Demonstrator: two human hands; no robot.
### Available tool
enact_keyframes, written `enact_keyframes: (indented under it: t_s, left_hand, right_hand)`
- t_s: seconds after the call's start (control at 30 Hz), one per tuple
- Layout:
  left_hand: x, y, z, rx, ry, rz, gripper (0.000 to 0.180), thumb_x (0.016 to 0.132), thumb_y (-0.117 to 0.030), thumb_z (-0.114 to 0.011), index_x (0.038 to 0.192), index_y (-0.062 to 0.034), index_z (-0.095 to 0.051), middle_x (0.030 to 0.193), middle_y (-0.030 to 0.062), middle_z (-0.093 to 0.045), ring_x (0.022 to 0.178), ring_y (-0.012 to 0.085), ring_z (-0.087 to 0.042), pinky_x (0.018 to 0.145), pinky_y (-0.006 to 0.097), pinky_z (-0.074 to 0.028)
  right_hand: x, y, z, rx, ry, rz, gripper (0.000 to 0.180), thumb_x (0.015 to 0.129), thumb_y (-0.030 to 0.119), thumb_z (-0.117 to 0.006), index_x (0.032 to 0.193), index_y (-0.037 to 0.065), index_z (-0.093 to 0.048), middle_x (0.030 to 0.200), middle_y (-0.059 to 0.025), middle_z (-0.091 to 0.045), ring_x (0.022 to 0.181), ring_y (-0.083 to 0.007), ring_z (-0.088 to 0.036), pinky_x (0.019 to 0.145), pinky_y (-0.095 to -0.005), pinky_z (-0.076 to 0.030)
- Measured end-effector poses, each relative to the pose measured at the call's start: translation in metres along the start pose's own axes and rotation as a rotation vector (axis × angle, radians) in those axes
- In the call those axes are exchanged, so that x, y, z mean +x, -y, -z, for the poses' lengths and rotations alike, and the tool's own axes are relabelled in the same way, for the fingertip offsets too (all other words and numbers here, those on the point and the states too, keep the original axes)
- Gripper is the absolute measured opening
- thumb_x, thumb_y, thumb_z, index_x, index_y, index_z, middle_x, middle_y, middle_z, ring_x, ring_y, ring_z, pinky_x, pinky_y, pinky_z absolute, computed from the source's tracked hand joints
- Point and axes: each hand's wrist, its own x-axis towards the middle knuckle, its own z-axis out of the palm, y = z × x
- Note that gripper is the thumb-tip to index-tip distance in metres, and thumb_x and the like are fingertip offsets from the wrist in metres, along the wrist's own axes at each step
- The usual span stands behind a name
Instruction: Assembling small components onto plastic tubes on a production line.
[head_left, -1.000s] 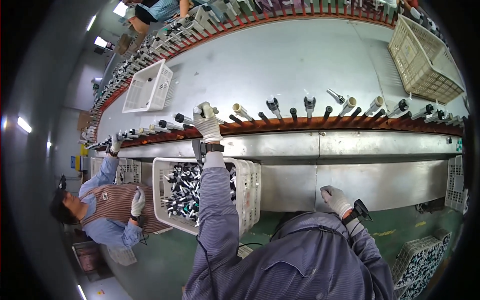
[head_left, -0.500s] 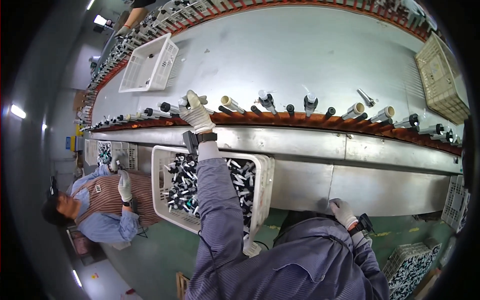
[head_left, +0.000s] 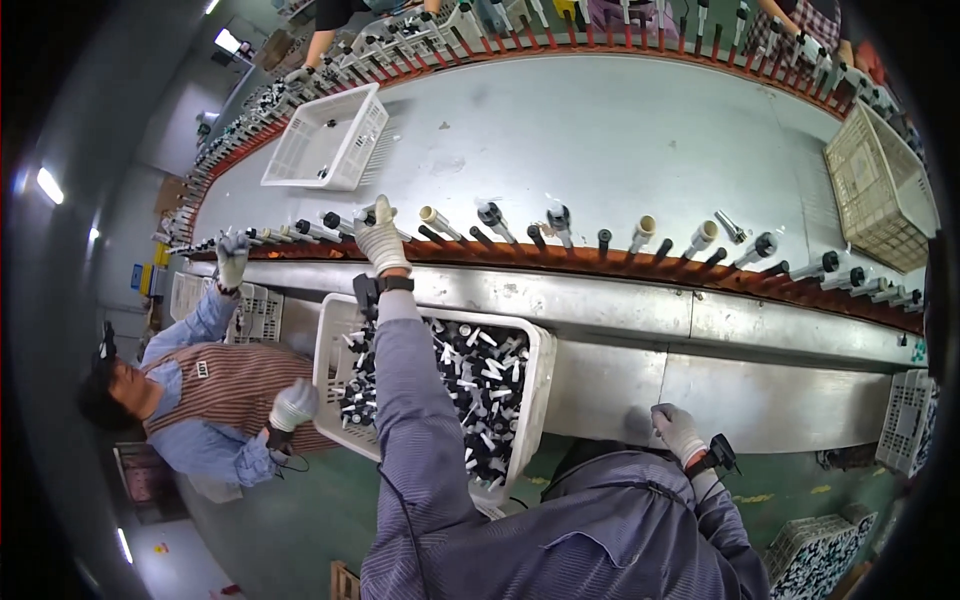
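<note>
My left hand point(head_left: 378, 240), in a white knit glove, reaches forward to the row of upright pegs along the line's near edge. Its fingers close on a small part with a pale tip point(head_left: 363, 216), largely hidden by the glove. Just right of it stands a cream tube point(head_left: 433, 218) on a peg, then a black-collared pump top with a clear tip point(head_left: 489, 214). Gloved too, my right hand point(head_left: 679, 432) stays low by the near metal ledge point(head_left: 760, 400), fingers curled in, with no object showing. Under my left forearm is a white crate point(head_left: 540, 390) full of black-and-white pump tops point(head_left: 490, 375).
On the metal tabletop are a white basket point(head_left: 372, 130), a yellowish crate point(head_left: 880, 190) and a loose metal piece point(head_left: 731, 228). A co-worker point(head_left: 230, 385) stands at left, one gloved hand at the pegs. More people work beyond the far side. A filled crate point(head_left: 815, 550) stands low right.
The pegs and their parts have moved left along the line, and my left hand slightly with them. The co-worker's one hand has risen to the pegs. My view has tilted up a little.
</note>
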Motion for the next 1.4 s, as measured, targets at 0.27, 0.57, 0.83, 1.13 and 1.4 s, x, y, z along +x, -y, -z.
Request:
enact_keyframes:
  t_s: [0.27,0.57,0.83,1.13,1.4]
  left_hand:
    - [-0.142,0.001,0.106,0.198,0.174,-0.015,0.04,0.092,-0.012,-0.059,0.127,0.0054,-0.051,0.12,0.0192,-0.061,0.109,0.0251,-0.059,0.099,0.034,-0.044]
    - [-0.357,0.008,0.135,0.877,0.584,-0.238,0.055,0.084,-0.036,-0.066,0.126,-0.0021,-0.055,0.118,0.0214,-0.06,0.106,0.0362,-0.059,0.092,0.042,-0.046]
    - [-0.403,-0.028,0.11,0.943,0.655,-0.057,0.07,0.072,-0.04,-0.077,0.126,-0.0005,-0.054,0.098,0.0158,-0.069,0.093,0.035,-0.064,0.087,0.045,-0.048]
    - [-0.386,-0.008,0.085,0.889,0.662,-0.182,0.052,0.075,-0.021,-0.07,0.123,-0.0057,-0.058,0.121,0.0241,-0.057,0.109,0.0398,-0.056,0.092,0.046,-0.047]
    - [-0.384,-0.004,0.067,0.608,0.738,0.005,0.041,0.083,-0.017,-0.061,0.121,-0.0022,-0.06,0.113,0.0194,-0.065,0.107,0.031,-0.062,0.094,0.037,-0.047]
  right_hand:
    - [-0.021,-0.046,0.003,-0.145,-0.007,0.218,0.037,0.09,0.034,-0.053,0.102,0.001,-0.068,0.081,-0.0165,-0.069,0.07,-0.0265,-0.068,0.069,-0.0347,-0.053]
    - [-0.039,-0.075,0.031,-0.148,0.12,0.219,0.037,0.09,0.035,-0.053,0.106,0.005,-0.067,0.098,-0.0218,-0.067,0.097,-0.0388,-0.063,0.085,-0.0431,-0.049]
    - [-0.048,-0.149,0.055,-0.248,0.133,0.237,0.037,0.089,0.035,-0.053,0.106,0.005,-0.067,0.101,-0.0226,-0.067,0.1,-0.0393,-0.062,0.087,-0.0426,-0.049]
    - [-0.047,-0.16,0.082,-0.261,0.131,0.249,0.037,0.09,0.036,-0.052,0.107,0.007,-0.067,0.103,-0.0219,-0.067,0.101,-0.0392,-0.062,0.088,-0.0427,-0.049]
    - [-0.039,-0.174,0.114,-0.232,0.096,0.169,0.038,0.088,0.035,-0.052,0.108,0.007,-0.067,0.107,-0.0222,-0.066,0.104,-0.0387,-0.061,0.09,-0.0431,-0.048]
